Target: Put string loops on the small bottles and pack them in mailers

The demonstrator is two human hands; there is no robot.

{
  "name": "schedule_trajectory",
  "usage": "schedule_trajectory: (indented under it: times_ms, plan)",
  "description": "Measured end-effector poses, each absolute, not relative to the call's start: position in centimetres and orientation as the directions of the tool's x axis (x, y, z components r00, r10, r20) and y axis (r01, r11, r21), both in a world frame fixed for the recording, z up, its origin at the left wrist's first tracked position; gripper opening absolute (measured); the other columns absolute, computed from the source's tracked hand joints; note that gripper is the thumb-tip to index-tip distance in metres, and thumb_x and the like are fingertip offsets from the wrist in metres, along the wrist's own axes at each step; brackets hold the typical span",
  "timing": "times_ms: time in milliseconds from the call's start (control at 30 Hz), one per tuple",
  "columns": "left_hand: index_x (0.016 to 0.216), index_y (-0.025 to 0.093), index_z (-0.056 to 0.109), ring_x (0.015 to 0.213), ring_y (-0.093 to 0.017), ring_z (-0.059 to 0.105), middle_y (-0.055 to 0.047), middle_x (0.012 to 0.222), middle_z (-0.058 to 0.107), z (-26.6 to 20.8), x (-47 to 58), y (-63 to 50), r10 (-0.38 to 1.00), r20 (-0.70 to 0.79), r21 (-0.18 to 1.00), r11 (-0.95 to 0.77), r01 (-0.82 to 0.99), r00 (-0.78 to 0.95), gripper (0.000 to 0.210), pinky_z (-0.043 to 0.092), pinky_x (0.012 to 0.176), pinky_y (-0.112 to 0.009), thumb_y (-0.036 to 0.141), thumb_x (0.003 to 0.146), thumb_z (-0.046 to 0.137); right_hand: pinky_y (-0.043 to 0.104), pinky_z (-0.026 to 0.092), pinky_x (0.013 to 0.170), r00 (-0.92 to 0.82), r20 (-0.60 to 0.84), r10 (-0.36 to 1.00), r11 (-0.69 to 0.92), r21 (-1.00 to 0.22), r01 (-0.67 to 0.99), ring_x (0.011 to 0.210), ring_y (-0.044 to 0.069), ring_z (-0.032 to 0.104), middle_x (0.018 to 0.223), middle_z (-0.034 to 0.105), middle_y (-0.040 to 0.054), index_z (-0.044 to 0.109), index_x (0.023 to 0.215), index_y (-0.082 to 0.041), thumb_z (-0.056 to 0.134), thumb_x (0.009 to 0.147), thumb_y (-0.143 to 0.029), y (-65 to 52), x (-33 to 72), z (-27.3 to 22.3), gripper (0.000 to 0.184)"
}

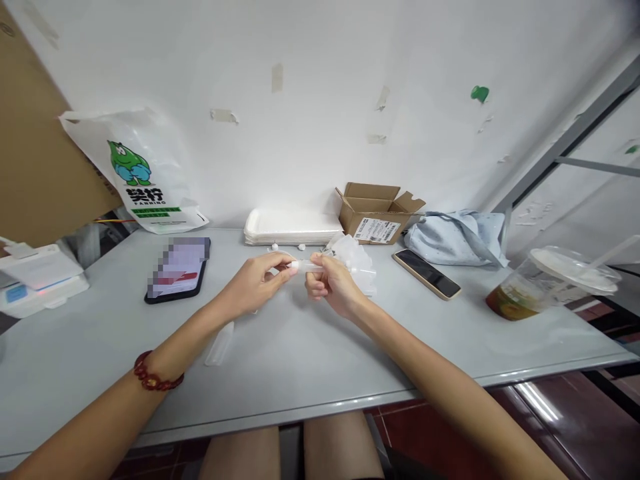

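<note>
Above the middle of the grey table, my left hand pinches a small white cap-like piece between thumb and fingers. My right hand is closed around a slim clear plastic tube, whose end meets the white piece. Whether the two are joined, I cannot tell. A clear plastic sleeve or tube lies on the table beneath my left forearm. Behind my right hand is a heap of crumpled clear plastic, partly hidden by it. Two small white bits sit just beyond my hands.
A stack of white trays and an open cardboard box stand against the wall. To the right are a phone, a pale blue cloth bag and a drink cup. Another phone and a white plastic bag are left.
</note>
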State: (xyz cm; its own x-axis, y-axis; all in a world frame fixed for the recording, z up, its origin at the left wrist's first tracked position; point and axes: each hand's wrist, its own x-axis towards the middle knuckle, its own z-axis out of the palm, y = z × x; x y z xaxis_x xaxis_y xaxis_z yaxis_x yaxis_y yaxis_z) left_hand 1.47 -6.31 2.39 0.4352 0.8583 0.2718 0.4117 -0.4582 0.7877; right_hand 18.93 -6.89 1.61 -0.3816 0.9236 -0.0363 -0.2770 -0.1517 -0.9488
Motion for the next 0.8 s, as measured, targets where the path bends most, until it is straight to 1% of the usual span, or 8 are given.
schedule_trajectory:
  times_ms: [100,200,300,400,467,567,733,800]
  plan:
    - [0.077,0.017,0.061,0.071,-0.016,0.057,-0.005,0.081,0.064,2.4,1.3,-6.2,0.869,0.230,0.786,-0.431,0.443,0.439,0.040,0.046,0.062,-0.026,0.048,0.090,0.039,0.021,0.025,0.044,-0.400,-0.005,0.917,-0.127,-0.952,-0.280,0.039,0.007,0.021,0.041,0.029,-0.0117,0.029,0.073,-0.023,0.047,0.081,-0.038,-7.0,18.9,1.6,0.024]
    - [0.071,0.016,0.058,0.060,-0.014,0.056,-0.004,0.073,0.062,2.4,1.3,-6.1,0.881,0.150,0.849,-0.347,0.398,0.448,0.043,0.046,0.060,-0.027,0.050,0.089,0.040,0.022,0.028,0.046,-0.394,-0.013,0.919,-0.101,-0.974,-0.204,0.041,0.008,0.024,0.045,0.030,-0.0111,0.030,0.076,-0.024,0.043,0.085,-0.040,-7.1,18.9,1.4,0.022]
    - [0.069,0.016,0.057,0.059,-0.013,0.056,-0.002,0.070,0.060,2.5,1.4,-6.2,0.888,0.107,0.892,-0.284,0.351,0.446,0.039,0.047,0.059,-0.028,0.048,0.087,0.045,0.025,0.035,0.051,-0.251,0.171,0.953,0.196,-0.977,0.079,0.050,0.011,0.038,0.059,0.045,-0.0054,0.039,0.086,-0.023,0.045,0.086,-0.043,-6.9,19.1,1.1,0.021]
    - [0.068,0.016,0.057,0.060,-0.014,0.056,-0.002,0.067,0.058,2.6,1.4,-6.0,0.901,0.102,0.928,-0.239,0.286,0.422,0.037,0.047,0.059,-0.029,0.047,0.086,0.046,0.030,0.042,0.065,-0.269,0.507,0.819,0.573,-0.708,0.412,0.071,0.016,0.051,0.092,0.058,0.0072,0.049,0.096,-0.020,0.051,0.086,-0.037,-6.5,19.6,0.7,0.019]
    - [0.069,0.016,0.057,0.061,-0.015,0.056,-0.002,0.067,0.057,2.6,1.3,-5.9,0.906,0.102,0.950,-0.211,0.230,0.411,0.037,0.048,0.058,-0.029,0.048,0.084,0.047,0.032,0.044,0.071,-0.324,0.607,0.726,0.679,-0.555,0.481,0.081,0.019,0.054,0.100,0.058,0.0118,0.052,0.100,-0.019,0.048,0.088,-0.032,-6.3,19.8,0.5,0.018]
    - [0.071,0.015,0.059,0.061,-0.014,0.056,-0.002,0.069,0.059,2.5,1.2,-5.8,0.900,0.123,0.954,-0.223,0.200,0.417,0.035,0.048,0.060,-0.029,0.047,0.082,0.052,0.033,0.043,0.070,-0.310,0.635,0.707,0.692,-0.533,0.486,0.078,0.020,0.055,0.091,0.061,0.0107,0.057,0.099,-0.019,0.046,0.089,-0.030,-6.2,19.9,0.3,0.018]
    - [0.079,0.017,0.062,0.065,-0.013,0.058,-0.001,0.077,0.062,3.0,1.2,-6.2,0.894,0.231,0.924,-0.325,0.201,0.385,0.024,0.050,0.066,-0.029,0.041,0.077,0.063,0.026,0.037,0.051,-0.261,0.412,0.873,0.482,-0.812,0.329,0.051,0.012,0.045,0.066,0.055,0.0010,0.063,0.087,-0.018,0.049,0.087,-0.035,-6.8,19.7,0.8,0.022]
    - [0.080,0.017,0.063,0.072,-0.015,0.059,-0.003,0.080,0.063,3.2,1.2,-6.3,0.888,0.243,0.922,-0.336,0.193,0.390,0.023,0.050,0.066,-0.029,0.040,0.077,0.063,0.025,0.035,0.048,-0.265,0.349,0.899,0.417,-0.868,0.271,0.047,0.010,0.042,0.064,0.052,-0.0001,0.063,0.086,-0.017,0.049,0.087,-0.037,-6.9,19.7,1.0,0.025]
